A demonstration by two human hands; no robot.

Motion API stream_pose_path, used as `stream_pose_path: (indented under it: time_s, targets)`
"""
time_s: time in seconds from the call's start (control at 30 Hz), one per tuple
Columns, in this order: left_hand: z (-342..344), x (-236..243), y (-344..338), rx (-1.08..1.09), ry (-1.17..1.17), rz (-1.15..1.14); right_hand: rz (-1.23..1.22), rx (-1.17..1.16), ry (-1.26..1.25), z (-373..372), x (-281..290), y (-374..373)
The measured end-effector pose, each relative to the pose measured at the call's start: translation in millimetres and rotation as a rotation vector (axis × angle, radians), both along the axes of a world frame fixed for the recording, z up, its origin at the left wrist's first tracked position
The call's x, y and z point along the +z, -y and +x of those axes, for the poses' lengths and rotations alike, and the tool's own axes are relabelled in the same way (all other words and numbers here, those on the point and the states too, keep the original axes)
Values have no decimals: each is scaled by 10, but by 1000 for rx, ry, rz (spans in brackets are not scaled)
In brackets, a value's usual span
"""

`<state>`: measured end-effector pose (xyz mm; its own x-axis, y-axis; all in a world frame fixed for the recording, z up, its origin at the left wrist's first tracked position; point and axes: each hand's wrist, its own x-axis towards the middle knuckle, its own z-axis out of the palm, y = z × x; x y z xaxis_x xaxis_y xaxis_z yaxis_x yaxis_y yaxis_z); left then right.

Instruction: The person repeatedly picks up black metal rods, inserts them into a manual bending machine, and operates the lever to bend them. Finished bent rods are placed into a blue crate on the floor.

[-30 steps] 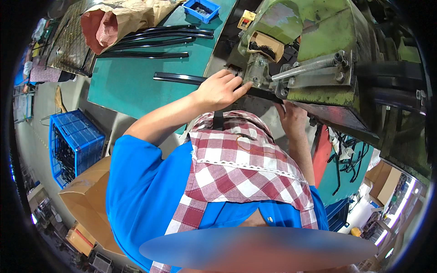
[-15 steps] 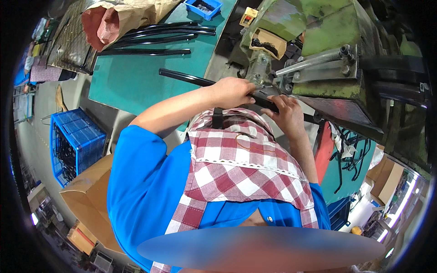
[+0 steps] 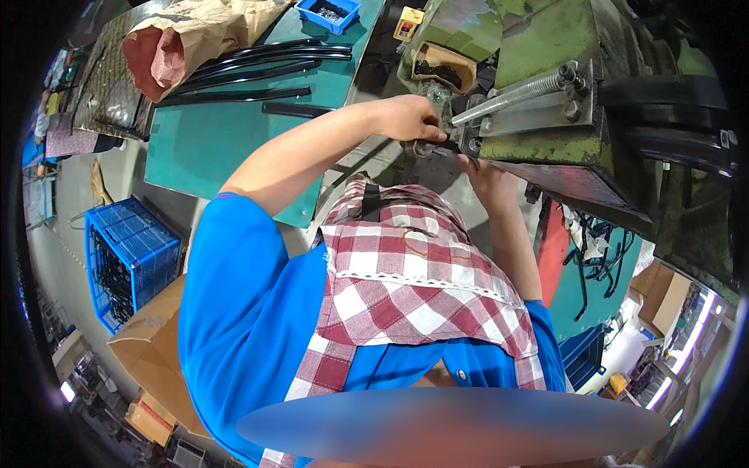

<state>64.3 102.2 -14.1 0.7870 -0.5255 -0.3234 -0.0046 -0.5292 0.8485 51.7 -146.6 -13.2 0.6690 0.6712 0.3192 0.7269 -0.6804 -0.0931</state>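
My left hand (image 3: 415, 118) is bent over the machine's small metal fixture (image 3: 425, 148), its fingers curled down. A long black bar (image 3: 296, 110) runs from over the green table behind my left forearm toward that hand. The fingers seem closed on it, though the gripped stretch is mostly covered. Close by on the right, my right hand (image 3: 493, 184) reaches up under the machine's edge. Its fingertips are beside the fixture and partly hidden, so their grip cannot be made out. A green, worn machine (image 3: 538, 93) with a spring-loaded rod (image 3: 511, 104) stands right beside both hands.
Several black bars (image 3: 257, 65) lie on the green table (image 3: 187, 144) beside a paper sack (image 3: 211, 31) and a blue tray (image 3: 331, 14). An open box of dark parts (image 3: 443, 69) sits on the machine. Left are a blue crate (image 3: 136, 253) and a cardboard box (image 3: 152, 343).
Both hands have moved; the left went up toward the fixture, and the right shifted slightly left. The black bar moved up, and much less of it shows near the hands.
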Motion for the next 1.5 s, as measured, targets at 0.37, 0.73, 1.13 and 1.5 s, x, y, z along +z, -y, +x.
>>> stream_pose_path:
  time_s: [0.37,0.73,1.13,1.5]
  targets:
    - [-26,272,64,-24,-93,27,8,-66,-227,22,-75,64]
    - [17,168,119,-42,-14,-7,202,-51,-263,56,-232,188]
    - [52,14,145,-121,-139,64,57,-178,-338,-60,-329,163]
    - [122,-162,-73,-161,-64,270,-124,-48,-222,-123,-447,51]
